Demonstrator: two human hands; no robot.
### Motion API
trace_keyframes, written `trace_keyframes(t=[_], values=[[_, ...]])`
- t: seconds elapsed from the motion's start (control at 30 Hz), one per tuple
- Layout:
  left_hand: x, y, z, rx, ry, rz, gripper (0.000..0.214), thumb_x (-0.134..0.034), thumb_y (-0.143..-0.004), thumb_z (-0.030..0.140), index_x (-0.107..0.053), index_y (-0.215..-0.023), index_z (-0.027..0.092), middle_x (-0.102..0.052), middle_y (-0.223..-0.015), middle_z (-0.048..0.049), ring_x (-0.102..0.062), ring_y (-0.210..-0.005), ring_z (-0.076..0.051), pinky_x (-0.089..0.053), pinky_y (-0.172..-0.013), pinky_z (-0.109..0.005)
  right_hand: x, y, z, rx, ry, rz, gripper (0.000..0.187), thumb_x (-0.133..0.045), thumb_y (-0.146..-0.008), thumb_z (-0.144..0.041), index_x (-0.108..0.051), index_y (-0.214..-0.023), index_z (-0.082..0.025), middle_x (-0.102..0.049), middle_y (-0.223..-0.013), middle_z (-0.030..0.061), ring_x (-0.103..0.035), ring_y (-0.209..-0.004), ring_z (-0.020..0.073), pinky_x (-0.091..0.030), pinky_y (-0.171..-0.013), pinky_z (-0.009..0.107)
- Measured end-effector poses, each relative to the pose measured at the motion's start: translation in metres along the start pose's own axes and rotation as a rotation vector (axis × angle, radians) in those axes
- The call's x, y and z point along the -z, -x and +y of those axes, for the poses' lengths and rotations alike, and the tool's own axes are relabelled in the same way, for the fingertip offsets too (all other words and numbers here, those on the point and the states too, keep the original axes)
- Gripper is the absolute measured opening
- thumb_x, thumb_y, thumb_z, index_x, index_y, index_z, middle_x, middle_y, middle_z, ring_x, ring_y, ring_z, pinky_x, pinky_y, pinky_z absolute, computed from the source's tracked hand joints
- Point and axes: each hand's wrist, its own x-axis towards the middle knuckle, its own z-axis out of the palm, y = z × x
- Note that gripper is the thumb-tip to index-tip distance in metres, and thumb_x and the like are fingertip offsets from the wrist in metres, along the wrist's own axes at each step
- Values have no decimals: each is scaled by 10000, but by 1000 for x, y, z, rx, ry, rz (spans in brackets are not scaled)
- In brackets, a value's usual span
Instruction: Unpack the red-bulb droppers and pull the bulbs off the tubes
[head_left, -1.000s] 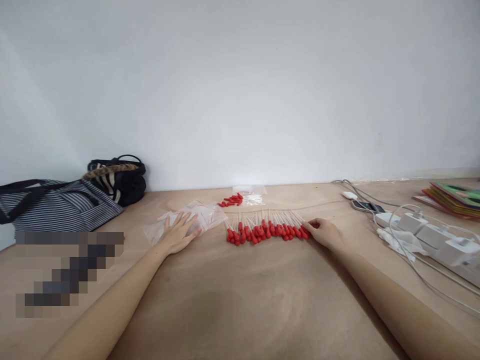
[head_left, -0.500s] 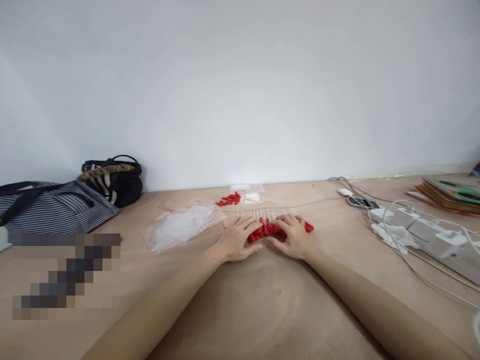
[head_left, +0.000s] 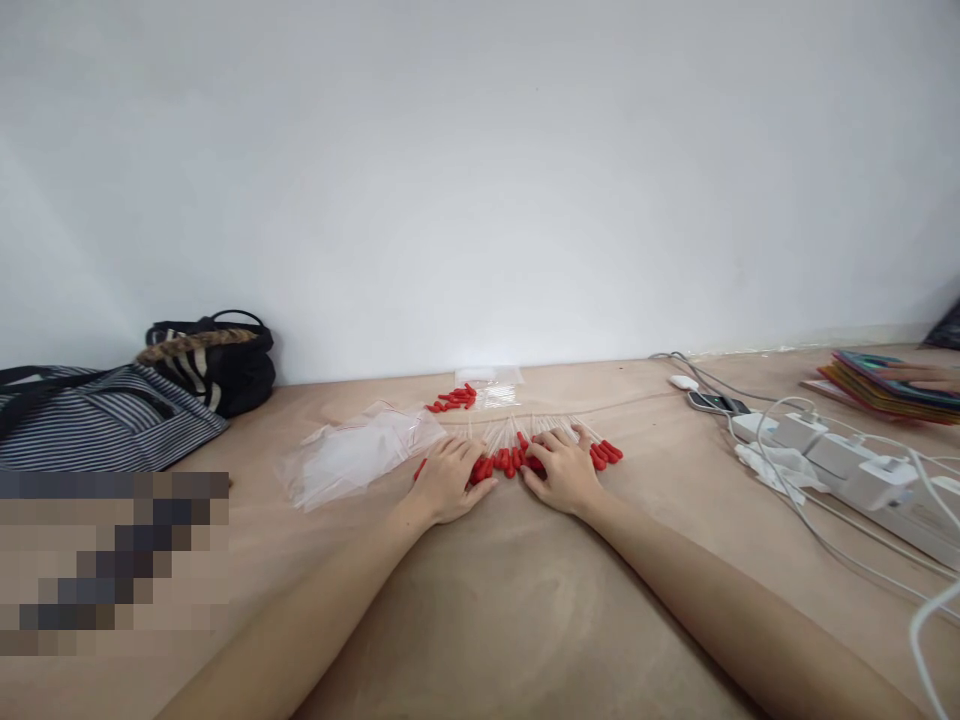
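Observation:
Several thin white sticks with red tips [head_left: 511,462] lie fanned out on the brown tabletop, their red ends toward me. My left hand [head_left: 450,482] rests palm down over the left part of the fan, fingers spread and touching the sticks. Over the right part lies my right hand [head_left: 561,472], fingers apart and bent over the red tips. Neither hand grips a stick. Some sticks are hidden under both hands. Behind the fan is a small pile of loose red pieces [head_left: 453,398] beside a clear packet of white sticks [head_left: 498,390].
Clear plastic bags [head_left: 360,455] lie to the left. A striped bag [head_left: 112,415] and a black bag [head_left: 225,365] stand far left. At right are a power strip with chargers [head_left: 862,468], cables and a phone [head_left: 718,402]. Another person's hand [head_left: 926,376] touches a colourful stack [head_left: 870,385].
My hands have moved apart and a little left, and the red tips are spread wider between and beside them. Another person's hand has appeared on the colourful stack at right.

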Motion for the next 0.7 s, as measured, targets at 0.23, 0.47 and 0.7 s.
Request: trace_keyframes(t=[0.23, 0.47, 0.7], values=[[-8, -12, 3, -162, -115, -47, 294, -496, -807, 346, -545, -1059, 202, -517, -1225, -84, -422, -1156, -258, -288, -977, -423, 3, 2, 1, 29, 19, 2, 173, -469, -768, -295, -610, -837, -221, -604, -908, 35, -481, -899, 206, -121, -947, 484], [-9, -15, 3, -47, -109, -62, 202, -430, -835, 288, -558, -954, 188, -614, -963, -75, -552, -915, -238, -424, -788, -372, 1, -3, -3, 102, 0, -38, 184, -467, -797, -322, -625, -869, -259, -599, -923, 28, -478, -907, 199, -101, -942, 501], [-9, -10, 5, 108, -138, -11, 205, -388, -850, 261, -568, -846, 165, -607, -873, -97, -541, -872, -255, -428, -749, -379, 1, -3, -4, 83, -7, -23, 180, -446, -800, -288, -610, -845, -229, -604, -904, 39, -473, -888, 198, -116, -943, 487]])
